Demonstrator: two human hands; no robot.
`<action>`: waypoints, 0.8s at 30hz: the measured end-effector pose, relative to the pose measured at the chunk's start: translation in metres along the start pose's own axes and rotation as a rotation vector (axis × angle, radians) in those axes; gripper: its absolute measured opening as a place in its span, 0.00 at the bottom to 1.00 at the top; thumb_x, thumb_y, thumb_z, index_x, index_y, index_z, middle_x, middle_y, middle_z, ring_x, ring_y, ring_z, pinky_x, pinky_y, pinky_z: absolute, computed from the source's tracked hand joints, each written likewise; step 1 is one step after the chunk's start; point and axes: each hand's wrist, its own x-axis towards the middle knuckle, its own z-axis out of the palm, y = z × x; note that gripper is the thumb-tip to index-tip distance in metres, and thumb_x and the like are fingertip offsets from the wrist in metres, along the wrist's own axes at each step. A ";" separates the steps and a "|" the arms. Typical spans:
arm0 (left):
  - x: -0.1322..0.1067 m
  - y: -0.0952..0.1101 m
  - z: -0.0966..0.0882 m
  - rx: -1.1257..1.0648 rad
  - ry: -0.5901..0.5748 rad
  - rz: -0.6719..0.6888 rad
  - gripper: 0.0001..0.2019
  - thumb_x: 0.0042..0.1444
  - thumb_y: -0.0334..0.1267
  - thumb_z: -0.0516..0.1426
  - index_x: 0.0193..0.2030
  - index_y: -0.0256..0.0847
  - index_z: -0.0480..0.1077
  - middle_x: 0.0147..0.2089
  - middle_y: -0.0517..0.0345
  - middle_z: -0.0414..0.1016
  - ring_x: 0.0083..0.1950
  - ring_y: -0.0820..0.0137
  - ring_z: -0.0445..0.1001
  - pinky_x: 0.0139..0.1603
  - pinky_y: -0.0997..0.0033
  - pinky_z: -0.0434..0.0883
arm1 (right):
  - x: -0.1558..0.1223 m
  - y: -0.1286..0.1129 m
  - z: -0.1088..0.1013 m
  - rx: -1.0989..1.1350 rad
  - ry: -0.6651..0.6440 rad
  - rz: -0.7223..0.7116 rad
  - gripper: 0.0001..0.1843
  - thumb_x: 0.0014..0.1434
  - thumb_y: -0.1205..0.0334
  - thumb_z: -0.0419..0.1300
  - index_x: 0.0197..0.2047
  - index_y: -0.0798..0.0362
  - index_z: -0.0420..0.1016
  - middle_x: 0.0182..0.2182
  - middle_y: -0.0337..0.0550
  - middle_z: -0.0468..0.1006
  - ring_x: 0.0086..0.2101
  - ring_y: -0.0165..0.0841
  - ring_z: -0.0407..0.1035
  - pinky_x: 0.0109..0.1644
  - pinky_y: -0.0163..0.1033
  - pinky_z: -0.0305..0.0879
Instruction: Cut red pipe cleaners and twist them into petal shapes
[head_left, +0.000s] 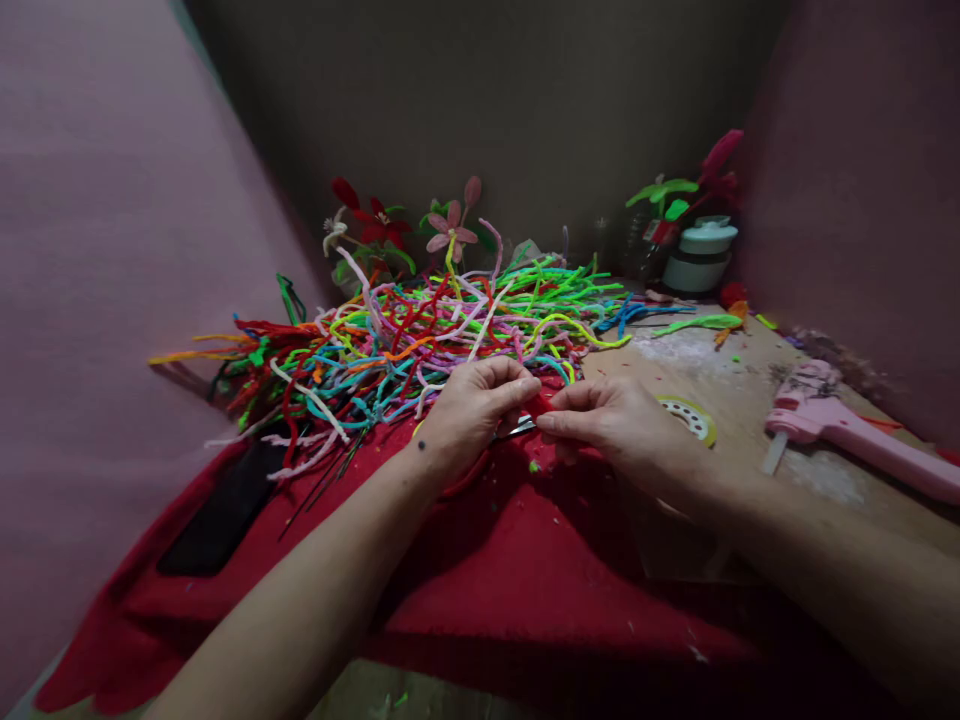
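A small piece of red pipe cleaner [538,404] is stretched between my two hands over the table. My left hand [474,405] pinches one side of it with thumb and forefinger. From the other side, the fingertips of my right hand [619,425] close on it. Its exact shape is partly hidden by the fingers. Just below lie scissors [519,428], their metal blades showing and the rest mostly covered by my left hand. Behind the hands spreads a big tangled heap of coloured pipe cleaners [420,345].
A dark phone [221,510] lies left on the red cloth [525,570]. To the right are a yellow tape roll [694,420] and a pink glue gun [847,425]. Pipe-cleaner flowers [452,232] and a lidded jar [699,255] stand at the back.
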 end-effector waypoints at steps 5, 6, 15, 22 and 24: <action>-0.002 -0.002 0.006 0.309 0.109 0.145 0.09 0.52 0.38 0.55 0.25 0.37 0.65 0.22 0.63 0.67 0.23 0.78 0.62 0.26 0.77 0.60 | 0.002 0.004 0.001 0.012 -0.061 -0.005 0.12 0.48 0.59 0.58 0.18 0.57 0.69 0.16 0.39 0.69 0.18 0.25 0.60 0.23 0.33 0.54; -0.002 -0.003 0.008 0.420 0.164 0.216 0.08 0.52 0.37 0.55 0.25 0.37 0.66 0.24 0.62 0.68 0.26 0.77 0.63 0.29 0.76 0.60 | 0.003 0.005 0.001 0.026 -0.054 0.004 0.12 0.48 0.60 0.58 0.18 0.57 0.69 0.15 0.38 0.68 0.18 0.25 0.59 0.23 0.33 0.54; -0.001 -0.005 0.003 -0.049 -0.006 -0.080 0.13 0.51 0.46 0.57 0.26 0.38 0.64 0.17 0.67 0.58 0.17 0.81 0.52 0.18 0.77 0.50 | 0.003 0.005 0.003 0.137 -0.023 0.018 0.11 0.46 0.60 0.60 0.18 0.56 0.69 0.14 0.38 0.68 0.16 0.24 0.58 0.22 0.33 0.54; 0.000 -0.008 0.002 -0.230 -0.045 -0.135 0.14 0.48 0.42 0.61 0.23 0.37 0.62 0.18 0.66 0.61 0.16 0.83 0.53 0.17 0.80 0.48 | 0.002 0.004 0.001 0.146 -0.025 0.006 0.10 0.46 0.60 0.61 0.20 0.58 0.72 0.15 0.40 0.70 0.17 0.24 0.59 0.23 0.32 0.54; 0.000 -0.009 0.002 -0.229 -0.021 -0.084 0.13 0.47 0.41 0.61 0.23 0.36 0.63 0.19 0.66 0.62 0.17 0.83 0.55 0.17 0.80 0.49 | 0.002 0.004 0.000 0.139 -0.013 0.010 0.11 0.46 0.60 0.61 0.19 0.58 0.72 0.15 0.39 0.70 0.17 0.24 0.60 0.23 0.32 0.54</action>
